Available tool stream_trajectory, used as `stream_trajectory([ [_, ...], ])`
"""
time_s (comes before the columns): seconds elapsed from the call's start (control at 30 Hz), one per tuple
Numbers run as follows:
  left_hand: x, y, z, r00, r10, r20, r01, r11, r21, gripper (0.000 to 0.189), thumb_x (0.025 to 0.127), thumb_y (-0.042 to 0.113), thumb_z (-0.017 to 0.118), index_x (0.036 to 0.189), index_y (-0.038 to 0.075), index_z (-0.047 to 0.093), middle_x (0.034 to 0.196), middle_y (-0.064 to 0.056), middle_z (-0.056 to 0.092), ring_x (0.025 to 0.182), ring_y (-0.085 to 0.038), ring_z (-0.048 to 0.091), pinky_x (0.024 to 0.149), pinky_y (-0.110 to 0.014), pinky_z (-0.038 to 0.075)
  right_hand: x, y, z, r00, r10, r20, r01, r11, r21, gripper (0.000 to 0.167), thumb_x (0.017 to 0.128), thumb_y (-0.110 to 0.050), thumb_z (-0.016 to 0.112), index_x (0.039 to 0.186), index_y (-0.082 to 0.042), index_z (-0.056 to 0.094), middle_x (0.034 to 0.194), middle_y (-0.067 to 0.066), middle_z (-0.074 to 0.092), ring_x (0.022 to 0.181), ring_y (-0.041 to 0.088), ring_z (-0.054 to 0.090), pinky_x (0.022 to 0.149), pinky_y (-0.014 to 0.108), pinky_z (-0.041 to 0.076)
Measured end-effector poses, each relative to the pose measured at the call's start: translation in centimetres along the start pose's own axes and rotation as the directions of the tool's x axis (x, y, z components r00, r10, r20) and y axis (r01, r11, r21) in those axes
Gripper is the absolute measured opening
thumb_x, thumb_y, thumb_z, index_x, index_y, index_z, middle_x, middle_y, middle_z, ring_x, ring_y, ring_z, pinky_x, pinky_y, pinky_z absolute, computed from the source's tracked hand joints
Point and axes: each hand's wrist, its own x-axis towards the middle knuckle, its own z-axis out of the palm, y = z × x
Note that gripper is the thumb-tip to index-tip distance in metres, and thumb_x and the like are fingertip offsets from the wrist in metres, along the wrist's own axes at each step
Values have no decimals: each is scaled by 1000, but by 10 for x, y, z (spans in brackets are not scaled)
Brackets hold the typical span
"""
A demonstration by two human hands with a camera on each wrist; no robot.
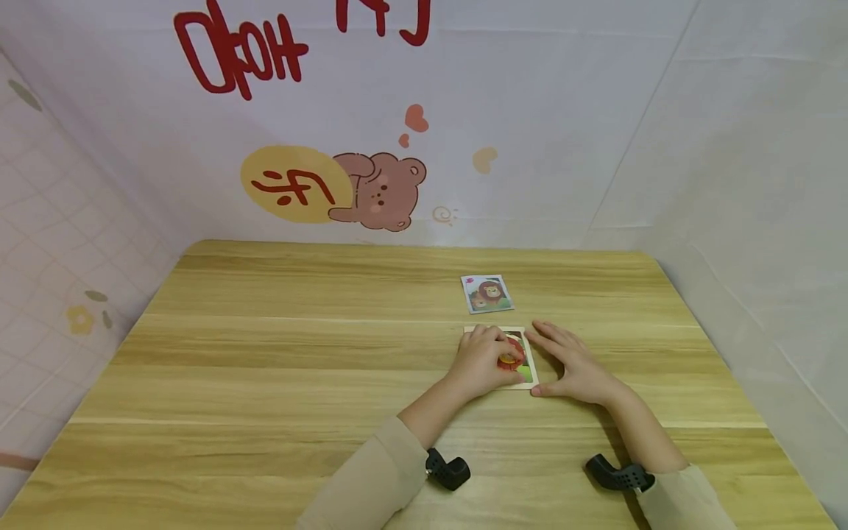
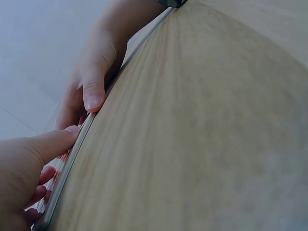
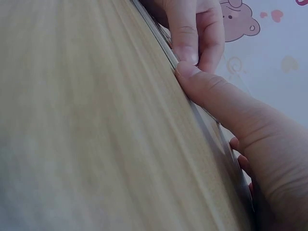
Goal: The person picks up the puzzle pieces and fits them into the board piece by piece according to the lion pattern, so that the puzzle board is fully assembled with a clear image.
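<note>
A small light-framed picture board [image 1: 532, 368] with a red, yellow and green picture lies on the table. My left hand [image 1: 482, 361] lies over its left and middle part, fingertips on the picture and thumb at the near side. Much of the picture is hidden under this hand. Beside the board's right edge is my right hand [image 1: 575, 364], its thumb at the near right corner and its fingers spread toward the far right corner. In the right wrist view, the right thumb [image 3: 211, 89] rests at the board's edge, close to the left hand's fingers [image 3: 185, 36].
Just beyond the board lies a card [image 1: 488, 294] picturing lions. The wood-grain table [image 1: 265, 383] ends at a white wall cloth [image 1: 530, 199] printed with a bear. Both wrists wear black camera mounts [image 1: 450, 471], low over the table's near part.
</note>
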Motion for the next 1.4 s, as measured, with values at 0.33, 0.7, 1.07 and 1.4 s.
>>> stream_trajectory([
  [0.33, -2, 3, 0, 999, -36, -6, 36, 999, 25, 31, 76, 48, 78, 102, 32, 75, 104, 10, 54, 98, -10, 42, 92, -38, 34, 1, 0, 2, 1000, -6, -2, 6, 1000, -9, 98, 70, -51, 81, 148, -14, 38, 155, 14, 23, 140, 40, 14, 102, 65, 11],
  [0.7, -2, 11, 0, 997, -82, -15, 83, 992, 94, 32, 75, 49, 78, 103, 34, 76, 101, 11, 53, 95, -10, 42, 92, -39, 36, 1, 2, 1, 1000, -3, -5, 3, 1000, 4, 97, 69, -50, 82, 148, -14, 38, 154, 14, 23, 139, 41, 14, 102, 66, 11],
  [1.07, -6, -2, -14, 997, -53, -59, 44, 989, -139, 27, 88, 38, 68, 110, 23, 74, 100, 5, 56, 95, -11, 45, 83, -29, 37, 0, 3, 0, 1000, 9, -14, -8, 999, 37, 92, 70, -46, 83, 146, -15, 41, 154, 13, 26, 139, 40, 15, 100, 68, 13],
  [1.4, -33, -36, -80, 989, -62, -136, 26, 967, -252, 27, 91, 24, 67, 114, 11, 71, 111, -1, 61, 107, -19, 51, 93, -39, 40, -14, -5, -31, 990, 104, -100, -86, 982, 168, 55, 90, -18, 69, 138, -3, 49, 140, 15, 47, 130, 38, 37, 104, 31, 27],
])
